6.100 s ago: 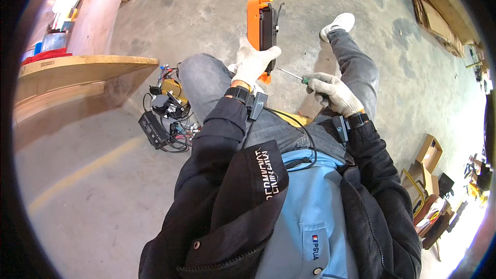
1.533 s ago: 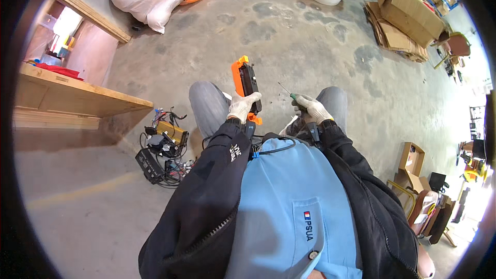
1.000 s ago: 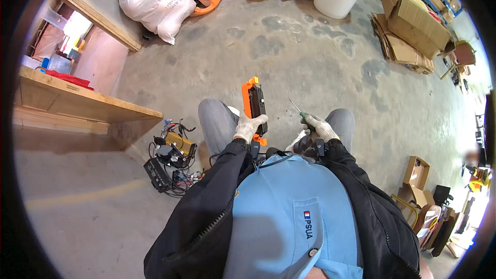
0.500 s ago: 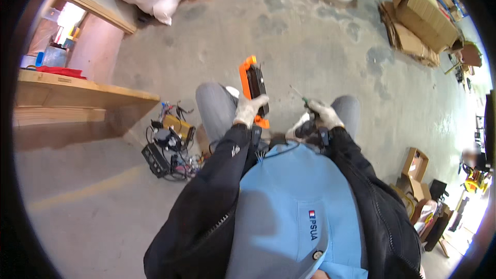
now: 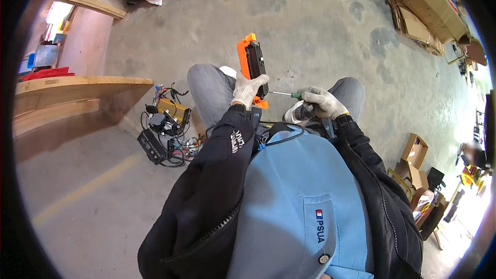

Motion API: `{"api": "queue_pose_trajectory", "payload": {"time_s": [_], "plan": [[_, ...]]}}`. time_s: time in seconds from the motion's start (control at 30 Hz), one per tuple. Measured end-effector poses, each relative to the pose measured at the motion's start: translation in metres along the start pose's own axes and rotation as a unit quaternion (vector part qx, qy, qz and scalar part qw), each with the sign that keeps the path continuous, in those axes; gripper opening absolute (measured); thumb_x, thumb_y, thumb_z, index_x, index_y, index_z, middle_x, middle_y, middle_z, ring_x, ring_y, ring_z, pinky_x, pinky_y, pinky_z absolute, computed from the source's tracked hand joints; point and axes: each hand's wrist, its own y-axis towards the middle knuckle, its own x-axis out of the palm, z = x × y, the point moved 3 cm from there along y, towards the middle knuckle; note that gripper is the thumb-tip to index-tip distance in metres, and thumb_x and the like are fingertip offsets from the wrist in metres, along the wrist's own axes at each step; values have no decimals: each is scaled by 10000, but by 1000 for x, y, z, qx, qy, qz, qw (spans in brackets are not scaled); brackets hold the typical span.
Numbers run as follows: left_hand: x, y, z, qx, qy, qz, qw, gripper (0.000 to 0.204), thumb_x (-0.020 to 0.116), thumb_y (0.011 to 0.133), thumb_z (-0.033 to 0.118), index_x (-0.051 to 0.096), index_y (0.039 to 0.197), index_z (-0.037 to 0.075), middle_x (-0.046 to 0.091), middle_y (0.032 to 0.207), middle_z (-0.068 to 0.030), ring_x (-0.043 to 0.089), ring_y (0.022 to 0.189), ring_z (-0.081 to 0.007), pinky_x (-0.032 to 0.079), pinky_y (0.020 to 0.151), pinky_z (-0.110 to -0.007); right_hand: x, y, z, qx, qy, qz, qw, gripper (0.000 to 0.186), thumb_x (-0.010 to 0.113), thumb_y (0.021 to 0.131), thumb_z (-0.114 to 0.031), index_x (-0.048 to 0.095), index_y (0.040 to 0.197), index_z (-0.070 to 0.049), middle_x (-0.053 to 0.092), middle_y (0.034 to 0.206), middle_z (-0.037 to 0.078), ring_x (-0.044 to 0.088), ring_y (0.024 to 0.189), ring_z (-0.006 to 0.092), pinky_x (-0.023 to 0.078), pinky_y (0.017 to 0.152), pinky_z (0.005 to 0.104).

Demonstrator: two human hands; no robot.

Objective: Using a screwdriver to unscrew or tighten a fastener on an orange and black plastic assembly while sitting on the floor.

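Concrete floor [image 5: 310, 36] lay below; the left grip [image 5: 248, 90] clasped an orange-black case [image 5: 252, 62], the right grip [image 5: 321, 101] a screwdriver [image 5: 295, 95] pointing toward it.

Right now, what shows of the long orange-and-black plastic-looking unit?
The unit has an orange left side, black right side and orange projections at both ends. The white-gloved left hand grips its lower part; it leans slightly left. A green-handled metal screwdriver points at its right side; contact is unclear.
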Motion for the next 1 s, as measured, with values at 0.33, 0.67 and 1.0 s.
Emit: {"api": "queue_pose_trajectory", "payload": {"time_s": [0.33,0.67,1.0], "plan": [[3,12,-13,-5,59,23,998,866,934,735,343,522,1366,-83,711,1143,-174,739,964,-262,627,803,-363,16,0,6,10,-16,-4,1000,389,717,1031,-204,665,1273,96,617,852,11,539,636,75,440,580,229],[9,24,-27,-26,66,27,997,855,947,736,324,536,1349,-110,726,1149,-189,747,976,-274,623,833,-371,11,3,9,-15,-14,-2,1000,369,709,1026,-189,669,1248,104,626,889,10,538,675,74,436,596,243],[13,28,-37,-9,104,51,993,772,928,749,309,584,1333,-61,738,1165,-180,747,994,-281,602,874,-361,6,6,15,-2,-23,9,1000,369,704,1037,-174,663,1298,84,662,998,45,564,695,70,461,604,230]]}}
